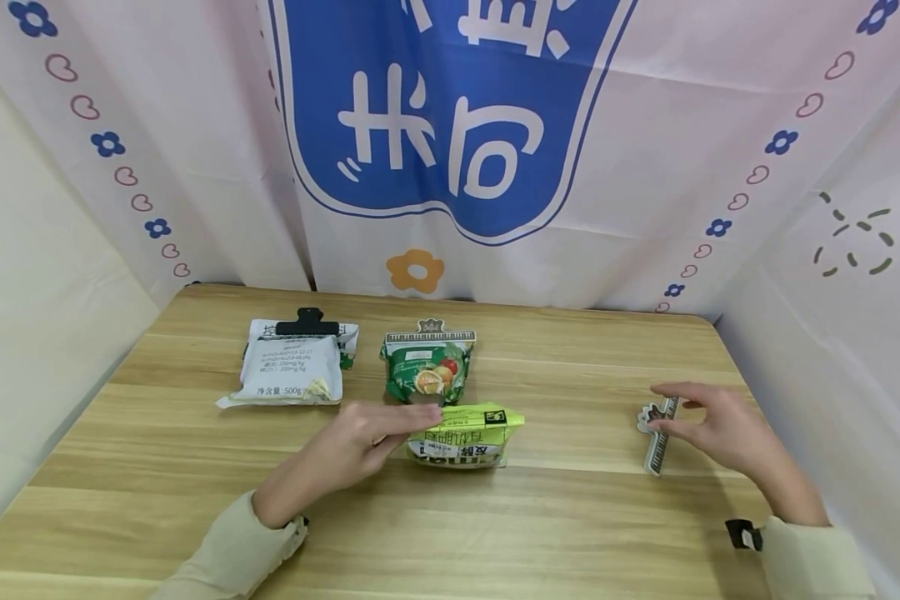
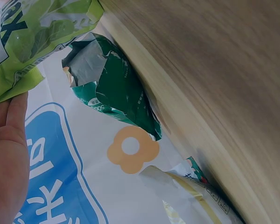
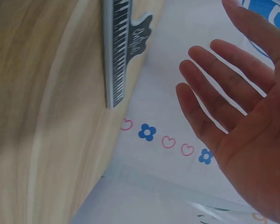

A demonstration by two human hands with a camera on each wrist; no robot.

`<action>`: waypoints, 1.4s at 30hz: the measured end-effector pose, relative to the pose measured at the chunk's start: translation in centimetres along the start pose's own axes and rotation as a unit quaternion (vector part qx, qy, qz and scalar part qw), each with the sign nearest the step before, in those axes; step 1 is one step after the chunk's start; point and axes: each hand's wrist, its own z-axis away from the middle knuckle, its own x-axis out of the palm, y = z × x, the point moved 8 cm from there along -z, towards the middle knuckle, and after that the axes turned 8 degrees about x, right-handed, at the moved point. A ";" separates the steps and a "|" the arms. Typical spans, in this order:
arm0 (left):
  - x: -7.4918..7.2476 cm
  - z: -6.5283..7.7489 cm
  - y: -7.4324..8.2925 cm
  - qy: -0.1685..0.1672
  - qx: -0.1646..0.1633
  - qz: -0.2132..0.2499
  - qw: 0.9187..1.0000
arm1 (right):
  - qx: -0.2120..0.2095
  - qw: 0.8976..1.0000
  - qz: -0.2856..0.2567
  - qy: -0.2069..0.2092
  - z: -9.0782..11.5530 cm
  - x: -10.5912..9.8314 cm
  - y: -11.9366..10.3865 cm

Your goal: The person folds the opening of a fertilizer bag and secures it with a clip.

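Note:
My left hand (image 1: 367, 437) pinches the folded top of an upright yellow-green bag (image 1: 461, 446) at the table's middle. In the left wrist view, the fingers of that hand (image 2: 9, 140) lie at the edge of the bag (image 2: 42, 37), which partly hides them. Over on the right, my right hand (image 1: 723, 429) hovers around a bag clip (image 1: 662, 435) with a piano-key pattern. The right wrist view has this hand (image 3: 242, 102) with spread fingers, apart from the clip (image 3: 116, 56) on the table.
Behind the yellow-green bag stands a green bag (image 1: 427, 371) with fruit pictures, closed by a piano-key clip (image 1: 431, 333). To the left lies a white bag (image 1: 292, 371) under a black clip (image 1: 307, 323). A printed curtain (image 1: 607, 258) hangs along the table's back edge.

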 end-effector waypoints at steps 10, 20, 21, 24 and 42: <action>0.0 0.0 0.1 -0.002 -0.003 0.000 1.000 | -0.018 0.998 0.020 -0.055 -1.4 2.5 1.4; 0.0 0.0 0.1 0.001 -0.002 0.001 1.000 | -0.021 0.996 0.042 -0.079 -2.4 3.7 2.0; 0.0 0.0 0.1 0.000 -0.003 0.001 1.000 | -0.023 0.996 0.042 -0.082 -2.5 3.8 2.0; 0.0 0.0 0.1 -0.001 -0.005 0.000 1.000 | -0.029 0.995 0.039 -0.089 -2.9 4.0 2.0; 0.0 -0.1 0.2 0.001 -0.003 0.002 1.000 | 0.002 0.992 0.034 -0.125 -3.2 4.6 2.1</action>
